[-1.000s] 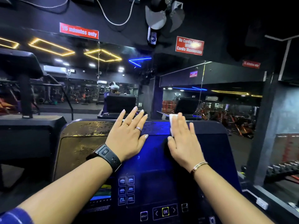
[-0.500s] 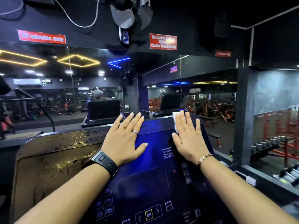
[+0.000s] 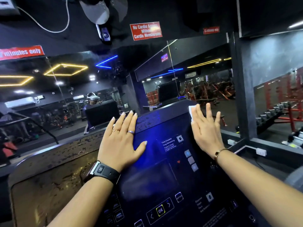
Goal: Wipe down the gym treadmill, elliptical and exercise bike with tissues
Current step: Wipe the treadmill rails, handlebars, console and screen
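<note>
On the top right edge of the console (image 3: 152, 177), the right grip (image 3: 205, 133), fingers straight, pressed the tissue (image 3: 191, 110) flat after sliding there from the middle, while the left grip (image 3: 122, 141) rested flat, so the top strip looked nearly wiped.

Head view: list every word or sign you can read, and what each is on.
"minutes only": left red sign; its start is cut off.
"No Cardio ... Cardio Membership": middle red sign; the rest is lost in glare.
"15 minutes only", faint: small right sign.
"Time Elapsed", "Time Remaining", "Time In Zone": console.
"OK": yellow-ringed button.
Too blurred: mirror sign, lower console print.
</note>
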